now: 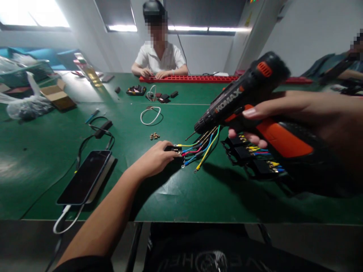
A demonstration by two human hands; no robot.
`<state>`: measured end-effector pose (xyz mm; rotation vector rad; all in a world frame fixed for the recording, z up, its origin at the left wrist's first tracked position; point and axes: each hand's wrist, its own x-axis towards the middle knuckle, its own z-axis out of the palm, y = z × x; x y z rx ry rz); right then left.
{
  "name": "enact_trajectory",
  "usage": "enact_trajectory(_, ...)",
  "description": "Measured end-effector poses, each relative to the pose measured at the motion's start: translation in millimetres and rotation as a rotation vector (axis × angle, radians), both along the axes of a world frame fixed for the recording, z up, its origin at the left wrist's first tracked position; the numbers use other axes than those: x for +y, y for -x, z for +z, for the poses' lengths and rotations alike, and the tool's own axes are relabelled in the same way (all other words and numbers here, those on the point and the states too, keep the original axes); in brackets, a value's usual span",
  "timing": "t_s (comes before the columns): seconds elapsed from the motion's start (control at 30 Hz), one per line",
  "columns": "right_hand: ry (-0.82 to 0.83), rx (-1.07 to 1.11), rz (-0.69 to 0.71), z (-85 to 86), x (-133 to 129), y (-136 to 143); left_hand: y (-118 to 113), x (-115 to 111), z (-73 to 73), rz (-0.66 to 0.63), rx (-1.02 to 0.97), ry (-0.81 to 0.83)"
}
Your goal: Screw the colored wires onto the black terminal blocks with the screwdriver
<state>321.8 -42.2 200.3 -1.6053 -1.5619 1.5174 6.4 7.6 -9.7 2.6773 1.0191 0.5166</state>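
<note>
green table (198, 196), phone (85, 177), wired blocks (255, 158)

Bright window glare, warped blurry edges

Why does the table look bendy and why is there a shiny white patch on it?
In the head view, the wide lens curves the green table edge and stretches the right hand holding the screwdriver, which looks huge and slightly soft. Bright windows glare off the mat at left, and the left hand casts a dark shadow beneath it.
</note>
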Motion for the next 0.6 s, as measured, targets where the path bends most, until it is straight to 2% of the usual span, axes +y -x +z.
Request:
enact_trajectory(0.1, 0.199, 0.059, 0.112, -7.8, 8, 4, 0, -1, 1.8, -0.007, 0.004, 0.005)
enact_trajectory(0.27, 0.208, 0.026, 0.212, -14.6, 13, 14, -2, -1, 3.6, 0.009, 0.039, -0.010)
enact_trajectory(0.6, 0.228, 0.072, 0.260, -26.4, 20, 15, -4, -2, 5.4, 0.008, 0.016, 0.027)
